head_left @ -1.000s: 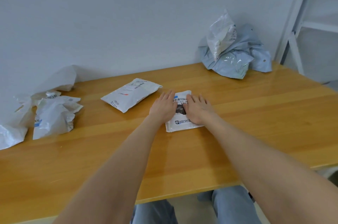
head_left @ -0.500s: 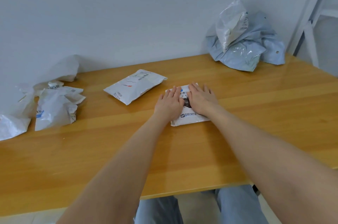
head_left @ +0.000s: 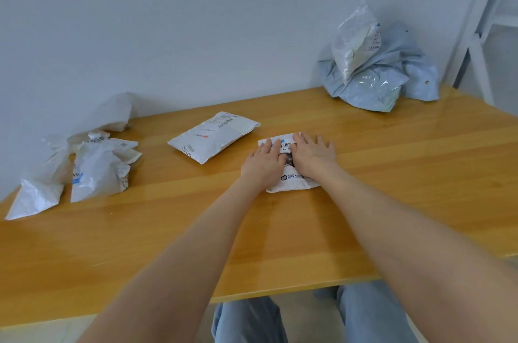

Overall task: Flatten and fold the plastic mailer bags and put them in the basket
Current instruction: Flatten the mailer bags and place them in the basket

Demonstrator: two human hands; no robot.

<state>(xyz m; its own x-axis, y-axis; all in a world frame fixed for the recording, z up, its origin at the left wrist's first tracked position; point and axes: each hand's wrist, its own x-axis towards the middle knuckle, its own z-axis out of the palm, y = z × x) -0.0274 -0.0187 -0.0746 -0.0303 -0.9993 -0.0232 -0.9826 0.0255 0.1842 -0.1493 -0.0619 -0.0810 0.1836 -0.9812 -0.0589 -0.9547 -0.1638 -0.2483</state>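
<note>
A small folded white mailer bag point(head_left: 291, 184) with a printed label lies on the wooden table point(head_left: 392, 174). My left hand point(head_left: 263, 163) and my right hand point(head_left: 312, 155) rest flat on top of it, side by side, palms down, fingers spread. A second folded white mailer point(head_left: 213, 136) lies to its left, apart from my hands. Crumpled white mailers point(head_left: 98, 169) sit at the table's left end. A heap of blue-grey and white mailers point(head_left: 372, 73) sits at the back right against the wall. No basket is in view.
A white wall runs behind the table. A white metal frame point(head_left: 476, 34) stands at the far right. My knees in blue jeans point(head_left: 364, 314) show under the table's near edge.
My hands have stayed pressed on the small mailer, sliding a little toward its far edge. The camera view has shifted slightly.
</note>
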